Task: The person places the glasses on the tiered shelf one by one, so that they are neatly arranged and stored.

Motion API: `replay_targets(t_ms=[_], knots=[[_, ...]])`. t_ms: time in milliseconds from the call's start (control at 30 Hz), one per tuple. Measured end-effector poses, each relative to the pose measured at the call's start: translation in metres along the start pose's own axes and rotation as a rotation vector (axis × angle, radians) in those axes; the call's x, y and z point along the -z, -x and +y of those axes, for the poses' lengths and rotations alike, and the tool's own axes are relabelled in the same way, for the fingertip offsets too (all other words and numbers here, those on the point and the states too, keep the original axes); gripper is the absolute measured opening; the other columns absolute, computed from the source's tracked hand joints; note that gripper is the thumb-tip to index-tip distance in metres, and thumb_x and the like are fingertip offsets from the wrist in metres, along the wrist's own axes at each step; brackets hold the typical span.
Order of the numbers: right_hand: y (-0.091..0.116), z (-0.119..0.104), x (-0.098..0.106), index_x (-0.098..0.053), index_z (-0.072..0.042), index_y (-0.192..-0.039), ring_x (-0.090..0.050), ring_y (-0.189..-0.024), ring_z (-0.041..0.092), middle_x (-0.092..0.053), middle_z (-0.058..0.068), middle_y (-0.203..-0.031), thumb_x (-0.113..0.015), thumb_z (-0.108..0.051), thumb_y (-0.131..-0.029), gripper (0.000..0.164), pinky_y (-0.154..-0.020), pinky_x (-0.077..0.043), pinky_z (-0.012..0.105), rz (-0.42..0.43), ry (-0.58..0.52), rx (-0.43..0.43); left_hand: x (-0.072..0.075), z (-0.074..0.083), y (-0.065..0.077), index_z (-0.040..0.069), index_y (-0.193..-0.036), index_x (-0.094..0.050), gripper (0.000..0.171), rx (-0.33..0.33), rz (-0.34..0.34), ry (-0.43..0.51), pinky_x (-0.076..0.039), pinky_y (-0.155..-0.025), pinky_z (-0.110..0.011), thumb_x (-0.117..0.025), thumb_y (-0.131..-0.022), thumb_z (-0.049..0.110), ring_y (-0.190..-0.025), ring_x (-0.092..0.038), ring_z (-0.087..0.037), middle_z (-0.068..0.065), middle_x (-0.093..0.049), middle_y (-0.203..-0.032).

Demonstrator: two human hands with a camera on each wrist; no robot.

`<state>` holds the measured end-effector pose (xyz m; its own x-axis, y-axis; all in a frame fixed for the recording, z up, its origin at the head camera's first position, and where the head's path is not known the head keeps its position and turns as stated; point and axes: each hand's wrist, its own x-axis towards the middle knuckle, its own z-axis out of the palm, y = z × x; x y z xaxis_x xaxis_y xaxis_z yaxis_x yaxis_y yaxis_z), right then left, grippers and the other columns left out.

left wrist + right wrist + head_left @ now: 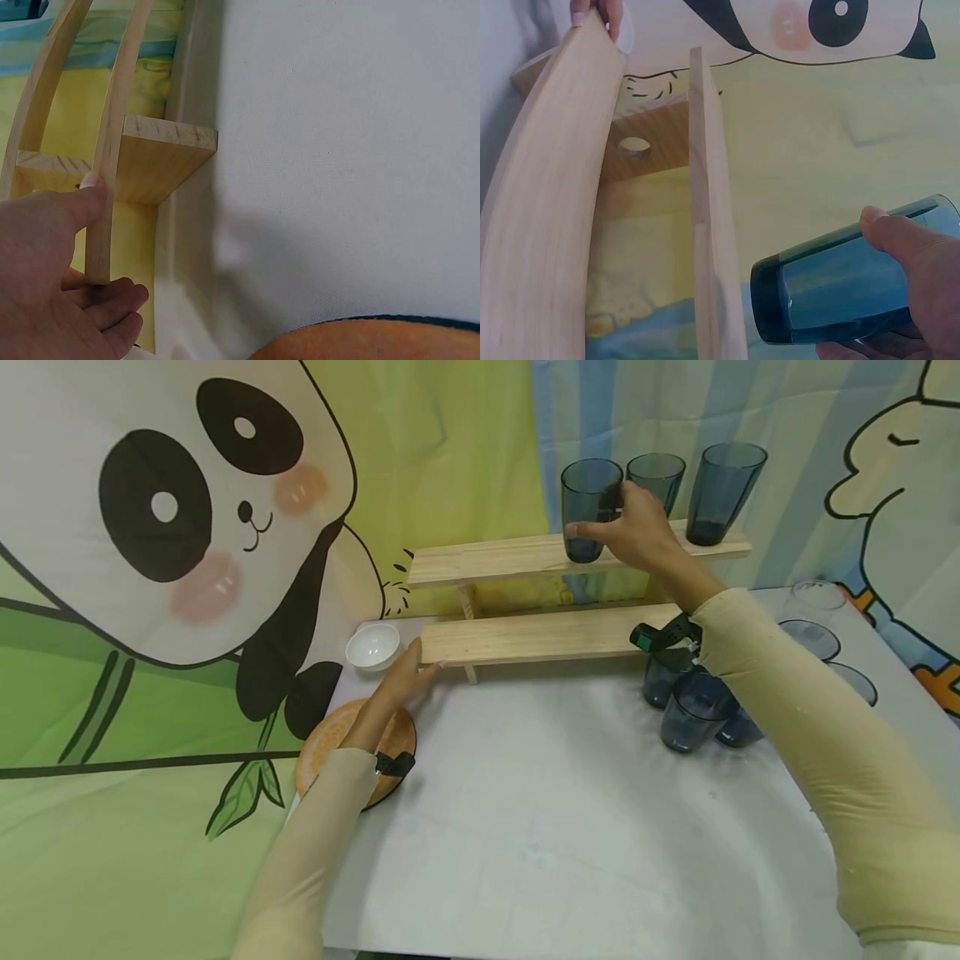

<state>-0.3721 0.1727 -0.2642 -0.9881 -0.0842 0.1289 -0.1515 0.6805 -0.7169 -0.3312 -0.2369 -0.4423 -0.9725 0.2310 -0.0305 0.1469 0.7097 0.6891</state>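
A two-tier wooden shelf stands at the back of the table. My right hand [637, 531] holds a blue glass [583, 510] upright, its base just over the upper board [495, 558]; in the right wrist view the thumb and fingers wrap the glass [840, 277] from its sides. Two more glasses stand to its right on that board, a near one [658, 472] partly behind the hand and a taller-looking one [726, 485] at the end. My left hand [405, 681] grips the left end of the lower board [540, 637], thumb on one face and fingers beneath [97, 247].
Several blue glasses [693, 714] stand on the table below my right forearm. Round-rimmed glassware [810, 639] sits at the right edge, partly behind the sleeve. A white bowl [372, 647] and an orange-brown plate [322, 739] lie left, the plate under my left forearm. Printed curtains hang behind.
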Motion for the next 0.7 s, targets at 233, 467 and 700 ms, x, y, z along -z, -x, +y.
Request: replay_targets(t_ms=[233, 467, 700], knots=[[-0.021, -0.008, -0.013, -0.039, -0.002, -0.154, -0.049, -0.139, 0.039, -0.047, 0.021, -0.154, -0.068, -0.063, -0.094, 0.09, -0.11, -0.046, 0.053, -0.012, 0.001, -0.09, -0.003, -0.004, -0.001, 0.003, -0.168, -0.015, 0.08, -0.014, 0.007, -0.002, -0.022, -0.131, -0.053, -0.058, -0.109, 0.037, -0.158, -0.028, -0.041, -0.024, -0.027, -0.171], [-0.034, -0.01, -0.017, -0.015, -0.009, -0.169, -0.032, -0.157, 0.035, -0.025, 0.014, -0.173, -0.067, -0.062, -0.096, 0.105, -0.125, -0.036, 0.052, -0.028, -0.007, -0.144, -0.002, -0.004, -0.002, 0.004, -0.168, -0.015, 0.081, -0.012, 0.015, -0.008, -0.023, -0.13, -0.054, -0.059, -0.109, 0.037, -0.157, -0.029, -0.042, -0.024, -0.028, -0.17], [-0.042, -0.007, -0.024, -0.013, -0.009, -0.17, -0.028, -0.158, 0.034, -0.022, 0.013, -0.174, -0.067, -0.058, -0.097, 0.103, -0.126, -0.034, 0.051, -0.038, -0.022, -0.16, -0.003, -0.006, -0.005, 0.004, -0.168, -0.016, 0.08, -0.001, 0.011, -0.016, -0.023, -0.13, -0.053, -0.059, -0.109, 0.038, -0.157, -0.029, -0.041, -0.024, -0.029, -0.17]])
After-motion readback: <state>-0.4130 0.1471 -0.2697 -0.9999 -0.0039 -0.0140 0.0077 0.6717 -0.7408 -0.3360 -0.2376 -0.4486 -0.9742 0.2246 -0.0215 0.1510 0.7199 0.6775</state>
